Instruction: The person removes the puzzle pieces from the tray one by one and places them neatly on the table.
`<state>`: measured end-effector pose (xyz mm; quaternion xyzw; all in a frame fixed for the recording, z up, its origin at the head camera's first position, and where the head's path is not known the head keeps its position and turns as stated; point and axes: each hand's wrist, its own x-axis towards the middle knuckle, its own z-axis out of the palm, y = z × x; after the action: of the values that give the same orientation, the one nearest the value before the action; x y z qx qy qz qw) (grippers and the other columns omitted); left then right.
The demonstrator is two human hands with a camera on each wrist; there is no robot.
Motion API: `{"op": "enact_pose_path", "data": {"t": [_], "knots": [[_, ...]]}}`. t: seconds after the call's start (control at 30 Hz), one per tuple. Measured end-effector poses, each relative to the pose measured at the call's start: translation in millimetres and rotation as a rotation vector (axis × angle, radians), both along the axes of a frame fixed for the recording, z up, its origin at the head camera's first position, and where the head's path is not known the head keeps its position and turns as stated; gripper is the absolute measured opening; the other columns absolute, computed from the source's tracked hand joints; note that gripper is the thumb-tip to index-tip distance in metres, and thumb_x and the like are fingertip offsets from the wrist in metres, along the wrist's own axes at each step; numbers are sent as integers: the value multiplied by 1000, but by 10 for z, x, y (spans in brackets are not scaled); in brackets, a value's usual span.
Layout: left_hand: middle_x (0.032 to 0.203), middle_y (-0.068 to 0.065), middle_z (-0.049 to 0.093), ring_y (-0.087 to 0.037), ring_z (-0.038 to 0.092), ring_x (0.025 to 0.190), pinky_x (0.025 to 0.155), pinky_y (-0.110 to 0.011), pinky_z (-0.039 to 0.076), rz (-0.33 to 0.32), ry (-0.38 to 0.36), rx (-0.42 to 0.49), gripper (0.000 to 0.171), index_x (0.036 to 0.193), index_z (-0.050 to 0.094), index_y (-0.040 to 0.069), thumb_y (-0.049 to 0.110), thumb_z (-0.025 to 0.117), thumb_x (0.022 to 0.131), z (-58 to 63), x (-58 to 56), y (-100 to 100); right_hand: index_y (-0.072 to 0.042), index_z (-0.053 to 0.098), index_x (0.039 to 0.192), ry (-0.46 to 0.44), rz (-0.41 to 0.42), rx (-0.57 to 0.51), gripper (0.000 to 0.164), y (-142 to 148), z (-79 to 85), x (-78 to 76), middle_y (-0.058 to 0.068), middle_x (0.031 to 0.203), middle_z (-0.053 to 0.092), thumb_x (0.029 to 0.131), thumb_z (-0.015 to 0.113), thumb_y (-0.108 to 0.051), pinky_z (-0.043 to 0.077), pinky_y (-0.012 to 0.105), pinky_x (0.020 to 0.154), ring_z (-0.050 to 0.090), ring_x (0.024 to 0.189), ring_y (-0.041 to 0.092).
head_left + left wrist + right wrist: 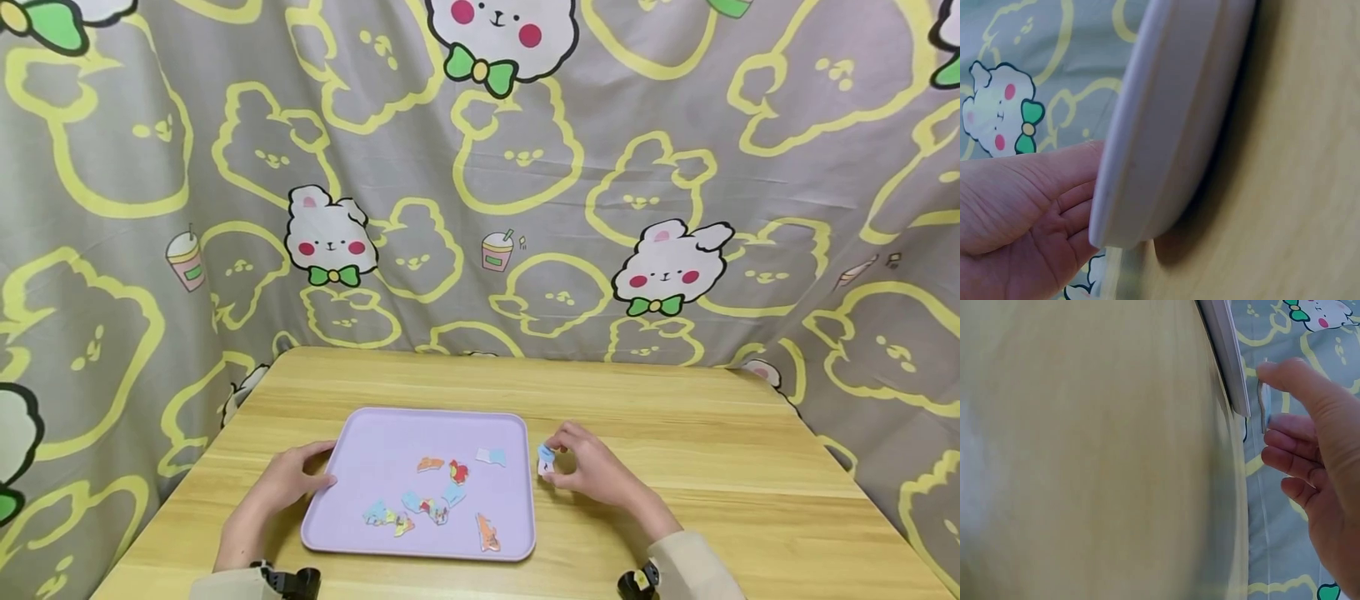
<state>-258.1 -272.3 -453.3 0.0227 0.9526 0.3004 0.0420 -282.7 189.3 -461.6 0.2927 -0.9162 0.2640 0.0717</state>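
A lilac tray [360, 467] lies on the table with several small printed puzzle pieces on it. My left hand [288, 479] grips the tray's left edge, its thumb over the rim; in the left wrist view the fingertips of the left hand [1035, 212] are hidden behind the rim. Just off the tray's right side, my right hand [592, 471] pinches a light blue and white puzzle piece [546, 460] between thumb and fingers. That piece [1265, 403] appears edge-on in the right wrist view. Nearest to it on the tray is a white and blue piece [492, 456].
Several joined pieces [427, 505] form a cluster at the tray's lower middle. An orange piece [487, 532] lies near its lower right corner, with another orange piece [430, 463] and a red one [458, 472] higher up. A patterned curtain [525, 208] surrounds the wooden table [637, 392].
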Motion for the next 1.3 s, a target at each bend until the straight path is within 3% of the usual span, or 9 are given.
{"op": "enact_pose_path", "data": {"t": [0.23,0.7,1.3], "knots": [[138,-32,52,-53,43,131,108,-64,38,-9,15,-2,58,135,56,-2,17,76,84,19,0,11,-6,69,107,14,13,77,37,14,4,-32,-4,99,60,77,80,-25,58,32,87,61,94,13],[138,-31,52,-53,43,131,108,-63,38,-14,25,18,57,135,55,-3,16,75,85,57,-27,19,-6,70,104,-41,26,120,33,25,45,-76,-5,95,56,79,80,-24,53,26,78,52,85,6],[139,-32,51,-53,42,132,108,-64,38,-2,1,18,56,136,55,-2,16,74,86,22,30,0,-1,71,107,-48,40,161,36,4,-3,-87,-4,91,53,82,79,-24,44,20,69,45,80,5]]}}
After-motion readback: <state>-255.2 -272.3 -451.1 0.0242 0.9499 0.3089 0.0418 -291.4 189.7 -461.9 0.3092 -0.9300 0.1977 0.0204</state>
